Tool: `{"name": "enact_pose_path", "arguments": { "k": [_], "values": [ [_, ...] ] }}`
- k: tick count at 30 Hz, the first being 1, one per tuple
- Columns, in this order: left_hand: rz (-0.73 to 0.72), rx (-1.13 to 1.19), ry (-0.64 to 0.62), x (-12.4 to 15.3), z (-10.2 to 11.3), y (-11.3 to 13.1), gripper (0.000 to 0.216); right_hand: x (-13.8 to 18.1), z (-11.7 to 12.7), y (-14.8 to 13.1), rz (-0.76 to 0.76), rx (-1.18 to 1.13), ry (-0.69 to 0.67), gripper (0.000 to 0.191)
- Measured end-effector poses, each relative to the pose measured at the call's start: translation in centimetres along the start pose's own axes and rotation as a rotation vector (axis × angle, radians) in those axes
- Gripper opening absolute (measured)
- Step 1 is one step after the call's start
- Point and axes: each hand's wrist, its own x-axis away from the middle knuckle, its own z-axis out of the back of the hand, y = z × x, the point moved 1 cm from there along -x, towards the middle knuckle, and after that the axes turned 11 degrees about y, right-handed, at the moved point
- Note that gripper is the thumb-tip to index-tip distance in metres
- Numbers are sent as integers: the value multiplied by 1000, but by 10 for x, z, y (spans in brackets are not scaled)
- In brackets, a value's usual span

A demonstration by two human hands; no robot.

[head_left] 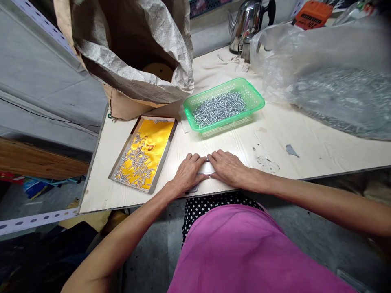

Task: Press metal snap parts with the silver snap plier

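Near the table's front edge, my left hand and my right hand grip the two ends of a small flat silvery piece. Its ends are hidden under my fingers, so its exact kind does not show. To the left lies a shallow box lined with yellow cloth, with many small metal pins scattered in it. Beyond my hands stands a green plastic basket holding a heap of similar small metal pins.
A large open paper sack stands at the back left. On the right, a clear plastic bag full of small metal parts covers much of the table. A metal kettle and an orange box are at the back.
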Motion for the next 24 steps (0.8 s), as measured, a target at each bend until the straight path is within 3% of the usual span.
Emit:
{"name": "enact_pose_path", "arguments": {
  "k": [6,12,16,18,21,24],
  "values": [
    [135,-13,59,-10,-5,-1,26,-15,-5,9,70,16,18,16],
    [211,-27,76,-13,-6,4,22,-26,-10,12,121,-15,-10,23],
    [246,-73,100,-14,-5,1,27,-35,-9,15,92,22,-2,17],
    [257,-86,151,-9,-7,1,35,-39,-6,22,112,10,23,27],
    [234,-76,265,7,-18,11,47,-38,-2,39,167,-36,4,60],
    [151,-36,342,26,-33,31,49,-32,0,52,206,-113,-12,54]
  ]
}}
